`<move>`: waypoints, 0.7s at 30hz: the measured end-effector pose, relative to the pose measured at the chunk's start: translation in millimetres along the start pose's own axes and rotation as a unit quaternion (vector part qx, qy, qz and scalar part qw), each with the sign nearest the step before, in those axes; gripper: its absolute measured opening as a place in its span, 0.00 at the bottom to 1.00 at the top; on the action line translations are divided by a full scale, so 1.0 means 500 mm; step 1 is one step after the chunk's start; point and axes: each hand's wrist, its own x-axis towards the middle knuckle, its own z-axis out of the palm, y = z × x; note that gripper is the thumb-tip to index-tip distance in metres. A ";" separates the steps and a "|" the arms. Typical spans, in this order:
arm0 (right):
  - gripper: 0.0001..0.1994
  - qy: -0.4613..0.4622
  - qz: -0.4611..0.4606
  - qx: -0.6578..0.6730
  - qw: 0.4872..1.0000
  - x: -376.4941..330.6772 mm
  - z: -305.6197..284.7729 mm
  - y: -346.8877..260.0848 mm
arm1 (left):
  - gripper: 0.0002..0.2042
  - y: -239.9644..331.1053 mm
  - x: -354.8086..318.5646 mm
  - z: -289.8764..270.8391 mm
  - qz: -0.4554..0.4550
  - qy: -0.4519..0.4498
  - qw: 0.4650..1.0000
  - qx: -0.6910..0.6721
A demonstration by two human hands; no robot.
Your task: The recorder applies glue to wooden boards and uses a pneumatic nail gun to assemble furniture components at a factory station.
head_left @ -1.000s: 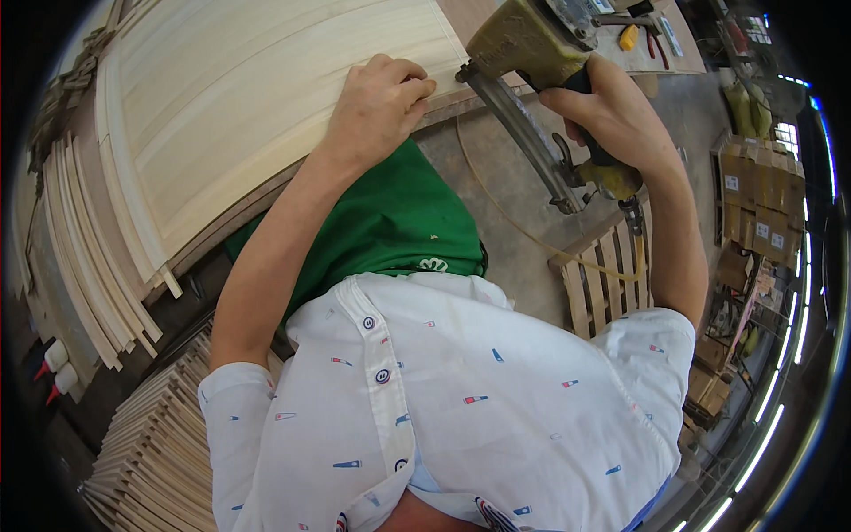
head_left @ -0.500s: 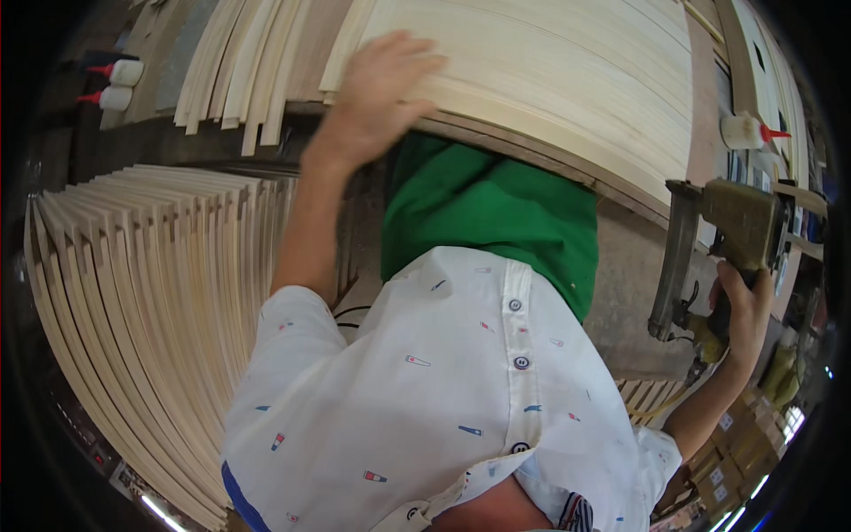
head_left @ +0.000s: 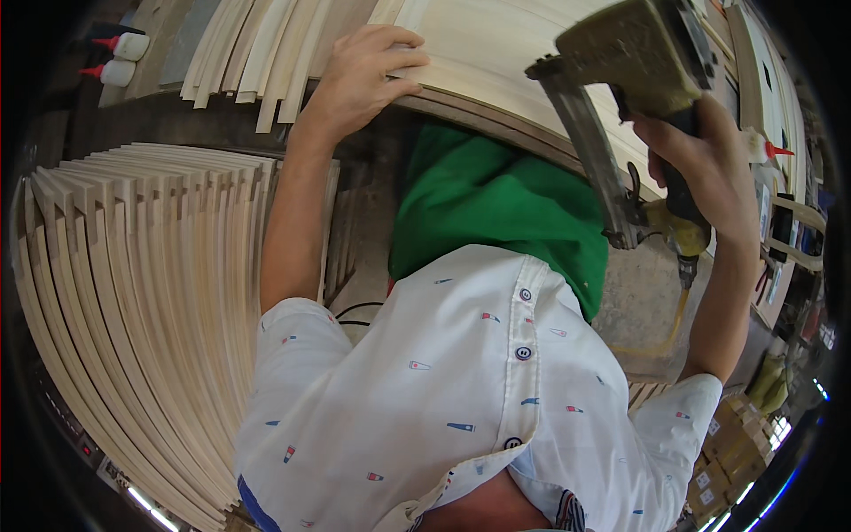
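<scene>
My right hand point(head_left: 709, 164) is wrapped round the dark grip of a pneumatic nail gun point(head_left: 634, 58), holding it up over the right part of a pale wooden panel point(head_left: 496, 40). A yellowish air hose point(head_left: 681, 306) hangs from the grip's lower end. Over at the near left corner of the panel rests my left hand point(head_left: 368, 80), its fingers a little bent and apart on the wood near the edge. Whether anything small lies beneath those fingers is hidden. The gun's body covers part of the panel.
Loose wooden strips point(head_left: 257, 53) lie left of the panel. Many slatted wooden pieces point(head_left: 151, 266) stand stacked at my left. Two white glue bottles point(head_left: 124, 46) with red tips sit far left; another bottle point(head_left: 767, 148) is at right. Cardboard boxes point(head_left: 731, 452) are stacked lower right.
The nail gun in my right hand has come up and leftward, from the bench's right side to over the panel. My left hand has shifted slightly left and settled at the panel's edge.
</scene>
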 end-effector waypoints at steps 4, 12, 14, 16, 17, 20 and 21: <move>0.13 -0.026 0.008 -0.071 0.997 0.031 0.029 -0.043 | 0.14 -0.010 0.000 0.012 0.010 0.006 1.000 -0.011; 0.13 -0.050 -0.004 -0.097 0.994 0.036 0.046 -0.088 | 0.15 0.014 0.011 0.006 0.001 0.017 0.999 -0.043; 0.14 -0.057 -0.002 -0.073 0.996 0.034 0.049 -0.090 | 0.15 0.028 0.016 0.003 0.002 0.021 0.999 -0.043; 0.14 -0.081 -0.001 -0.061 0.995 0.037 0.054 -0.092 | 0.15 0.042 0.019 -0.001 0.003 0.022 0.999 -0.039; 0.14 -0.092 -0.008 -0.063 0.994 0.040 0.055 -0.091 | 0.15 0.048 0.020 -0.004 -0.001 0.023 0.999 -0.045; 0.13 -0.116 -0.032 -0.058 0.991 0.046 0.059 -0.092 | 0.13 0.058 0.025 -0.004 -0.002 0.041 0.998 -0.047; 0.13 -0.103 -0.031 -0.059 0.992 0.043 0.064 -0.095 | 0.12 0.061 0.027 -0.002 0.000 0.057 0.997 -0.043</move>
